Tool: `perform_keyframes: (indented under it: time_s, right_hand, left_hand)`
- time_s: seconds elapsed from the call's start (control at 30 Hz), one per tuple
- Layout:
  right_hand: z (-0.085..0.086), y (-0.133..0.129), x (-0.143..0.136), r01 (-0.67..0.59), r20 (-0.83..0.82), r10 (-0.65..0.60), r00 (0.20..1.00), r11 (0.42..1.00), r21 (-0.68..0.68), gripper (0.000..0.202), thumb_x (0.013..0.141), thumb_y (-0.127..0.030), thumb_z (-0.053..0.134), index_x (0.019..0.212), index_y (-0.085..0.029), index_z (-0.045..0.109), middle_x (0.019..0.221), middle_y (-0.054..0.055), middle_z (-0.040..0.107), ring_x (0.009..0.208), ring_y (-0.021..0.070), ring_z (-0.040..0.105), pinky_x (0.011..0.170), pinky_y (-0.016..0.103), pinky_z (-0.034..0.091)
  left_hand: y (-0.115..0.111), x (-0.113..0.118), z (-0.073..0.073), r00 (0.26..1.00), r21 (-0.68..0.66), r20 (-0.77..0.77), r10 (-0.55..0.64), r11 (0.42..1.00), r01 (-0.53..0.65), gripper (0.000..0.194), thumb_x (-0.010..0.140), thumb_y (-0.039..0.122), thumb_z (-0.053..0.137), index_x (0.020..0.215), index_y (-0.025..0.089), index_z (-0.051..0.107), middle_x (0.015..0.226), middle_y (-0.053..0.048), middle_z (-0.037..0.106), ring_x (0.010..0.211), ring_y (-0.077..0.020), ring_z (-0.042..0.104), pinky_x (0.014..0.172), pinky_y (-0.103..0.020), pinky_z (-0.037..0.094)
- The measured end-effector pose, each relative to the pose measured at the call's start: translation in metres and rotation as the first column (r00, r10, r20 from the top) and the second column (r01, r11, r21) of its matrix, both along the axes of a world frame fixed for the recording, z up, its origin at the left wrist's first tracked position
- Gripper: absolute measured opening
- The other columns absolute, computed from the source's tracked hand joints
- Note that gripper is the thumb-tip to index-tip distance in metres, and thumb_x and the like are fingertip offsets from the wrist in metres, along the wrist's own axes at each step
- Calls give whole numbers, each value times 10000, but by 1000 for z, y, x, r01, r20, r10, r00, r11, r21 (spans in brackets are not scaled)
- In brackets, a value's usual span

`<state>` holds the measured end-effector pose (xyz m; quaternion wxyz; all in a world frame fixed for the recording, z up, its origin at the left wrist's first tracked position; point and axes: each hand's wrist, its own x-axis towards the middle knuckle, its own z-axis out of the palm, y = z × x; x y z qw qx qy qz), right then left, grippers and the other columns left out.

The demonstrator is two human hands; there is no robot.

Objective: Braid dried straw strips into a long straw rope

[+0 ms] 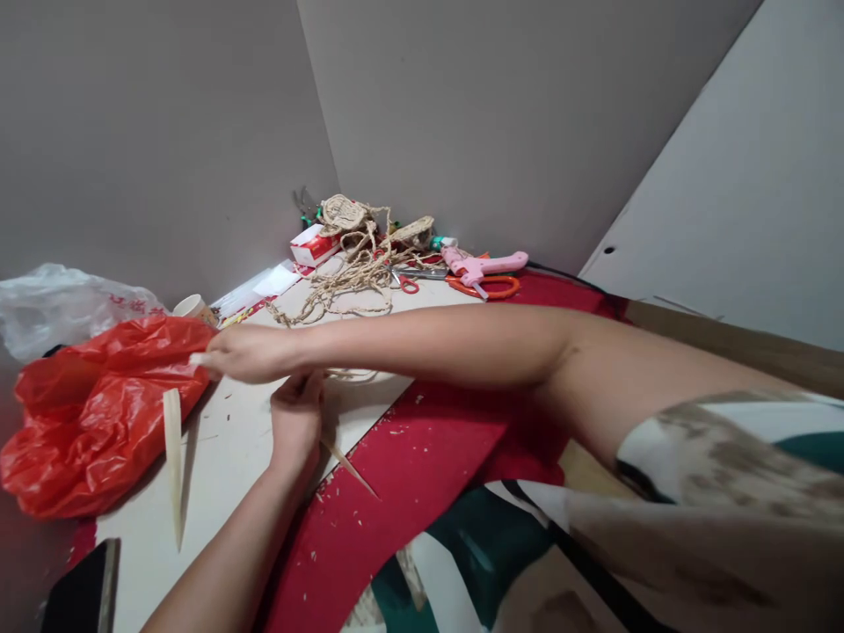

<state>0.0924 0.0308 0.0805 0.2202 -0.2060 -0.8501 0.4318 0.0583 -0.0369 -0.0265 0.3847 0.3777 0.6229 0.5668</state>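
Observation:
Reaching across from the right, my right hand (247,353) is closed, with a small pale end poking out at its fingertips beside the red bag. My left hand (300,400) is closed just below my right wrist. A thin pale strip (352,470) sticks out from the left hand and tapers over the red cloth. Another pale, pointed strip (172,466) stands out by the red bag; whether it joins what the hands hold cannot be made out. The right forearm hides part of the board. Fingertips of both hands are partly hidden.
Braided cord (356,268), a pink glue gun (484,266), red-handled scissors (409,285) and a red-and-white box (315,247) lie at the back. A red plastic bag (98,404) and paper cup (191,306) are at left. A dark phone-like object (79,589) lies near the bottom left.

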Motion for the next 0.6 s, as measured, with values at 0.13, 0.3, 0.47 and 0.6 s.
perform_keyframes:
  time_s: [0.13,0.3,0.47,0.6]
  right_hand:
    - [-7,22,77,33,117,-54,992,983,180,223,877,-151,505,687,-87,601,581,-3,514,563,77,407,594,228,339]
    - [-41,31,121,53,170,-25,985,986,-161,104,848,-135,533,915,-88,598,637,-10,586,528,63,474,572,212,378]
    - [-68,32,113,109,75,-114,991,991,76,35,777,-124,596,784,-101,623,720,1,597,671,83,506,658,211,372]
    - [-74,37,107,138,73,-155,985,971,197,57,759,-133,617,791,-102,653,784,19,626,745,104,525,698,220,367]
  left_hand:
    - [0,3,4,986,-17,154,-62,998,65,219,696,349,693,724,157,591,443,105,326,357,-32,215,358,-178,157]
    - [0,1,6,972,-22,224,-75,996,82,234,667,320,746,724,152,594,435,107,327,351,-23,224,351,-153,154]
    - [-1,0,8,969,-42,234,-75,995,87,241,660,316,764,748,146,618,449,100,346,353,-18,234,347,-143,163]
    - [-1,0,10,971,-63,229,-69,994,85,230,664,310,766,743,146,626,456,99,342,358,-14,238,349,-135,168]
